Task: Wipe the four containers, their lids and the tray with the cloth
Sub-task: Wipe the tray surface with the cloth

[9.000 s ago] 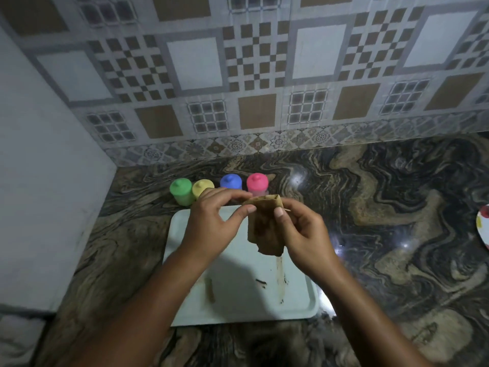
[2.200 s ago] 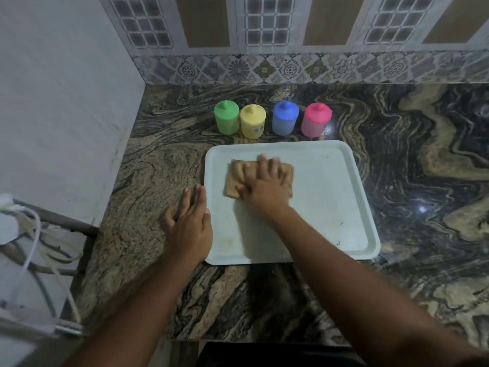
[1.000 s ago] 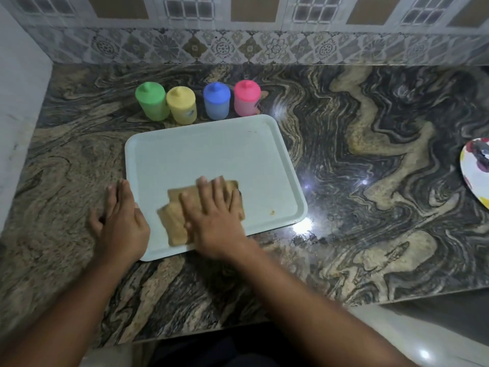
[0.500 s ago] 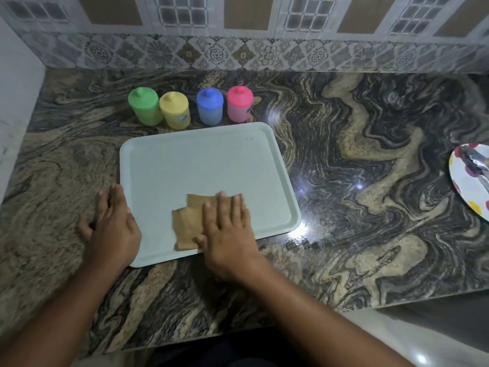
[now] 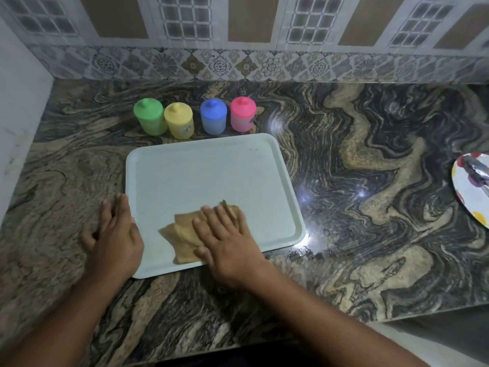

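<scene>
A pale rectangular tray [image 5: 206, 170] lies on the marbled counter. A folded brown cloth [image 5: 182, 234] rests on the tray's near part, and my right hand [image 5: 225, 239] presses flat on it with straight fingers. My left hand [image 5: 113, 237] lies flat at the tray's near left edge, fingers straight, partly over the rim. Behind the tray stand a green container [image 5: 149, 116], a yellow container [image 5: 179, 120], a blue container [image 5: 213, 116] and a pink container [image 5: 242, 113] in a row, each with its lid on.
A spotted plate [image 5: 473, 192] with a metal utensil on it sits at the right edge. A tiled wall runs along the back and a white wall [image 5: 18, 102] stands at the left. The counter's front edge drops off at the lower right.
My right hand has kept sliding the cloth across the tray's near part, now slightly to the right. My left hand stays at the tray's left edge.
</scene>
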The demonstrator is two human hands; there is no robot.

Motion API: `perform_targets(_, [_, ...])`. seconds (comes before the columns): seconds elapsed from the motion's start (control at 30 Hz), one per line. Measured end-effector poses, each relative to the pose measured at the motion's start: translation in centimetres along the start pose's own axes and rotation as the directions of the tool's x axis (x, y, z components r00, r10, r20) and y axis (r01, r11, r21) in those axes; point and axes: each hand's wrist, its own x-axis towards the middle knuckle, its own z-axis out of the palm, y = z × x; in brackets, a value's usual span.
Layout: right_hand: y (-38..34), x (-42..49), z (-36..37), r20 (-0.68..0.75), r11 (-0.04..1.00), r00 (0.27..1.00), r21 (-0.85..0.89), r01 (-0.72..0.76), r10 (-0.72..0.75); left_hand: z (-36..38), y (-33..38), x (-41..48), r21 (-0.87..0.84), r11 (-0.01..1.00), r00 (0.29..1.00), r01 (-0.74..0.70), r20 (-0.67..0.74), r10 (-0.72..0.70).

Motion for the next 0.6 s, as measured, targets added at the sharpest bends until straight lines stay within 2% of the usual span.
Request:
perform_targets(0.07, [3.9, -1.2, -0.8, -0.026, 0.983, 0.983, -0.017, -0.184, 0.183, 0.0, -0.1, -0.1, 0.018, 1.000, 1.000, -0.016, 0.011, 0.015])
perform_targets(0.17, [9.0, 3.1, -4.0, -0.042, 0.841, 0.843, -0.064, -0.538, 0.536, -0.3, -0.2, -0.1, 0.046, 0.998, 0.999, -0.040, 0.027, 0.039])
perform_targets(0.23, [9.5, 7.6, -5.6, -0.092, 0.791, 0.788, -0.014, -0.612, 0.608, -0.5, 0.1, -0.2, 0.035, 0.999, 0.999, -0.040, 0.017, 0.039])
perform_targets(0.27, [8.9, 9.4, -5.8, -0.115, 0.797, 0.792, -0.003, -0.604, 0.599, -0.6, 0.2, -0.3, 0.024, 0.999, 0.999, -0.034, 0.011, 0.034])
perform_targets(0.33, [5.9, 11.2, -4.8, -0.143, 0.877, 0.867, 0.008, -0.481, 0.477, -0.6, 0.2, -0.3, 0.021, 1.000, 1.000, -0.023, 0.010, 0.023])
perform_targets(0.4, [1.7, 9.8, -2.4, -0.138, 0.979, 0.969, 0.002, -0.205, 0.204, -0.4, 0.1, -0.3, 0.033, 0.999, 1.000, -0.021, 0.019, 0.020])
perform_targets(0.47, [-0.5, 6.3, -0.4, -0.097, 0.999, 0.995, 0.006, 0.039, -0.038, -0.3, -0.1, -0.1, 0.041, 0.999, 1.000, -0.012, 0.028, 0.011])
perform_targets(0.53, [1.0, 3.8, 0.0, -0.094, 0.997, 0.994, 0.043, 0.068, -0.064, -0.3, -0.2, 0.0, 0.049, 0.999, 0.999, -0.017, 0.039, 0.015])
perform_targets(0.6, [4.3, 3.3, -1.2, -0.140, 0.994, 0.985, 0.039, -0.099, 0.103, -0.3, -0.2, 0.0, 0.053, 0.998, 0.998, -0.028, 0.049, 0.025])
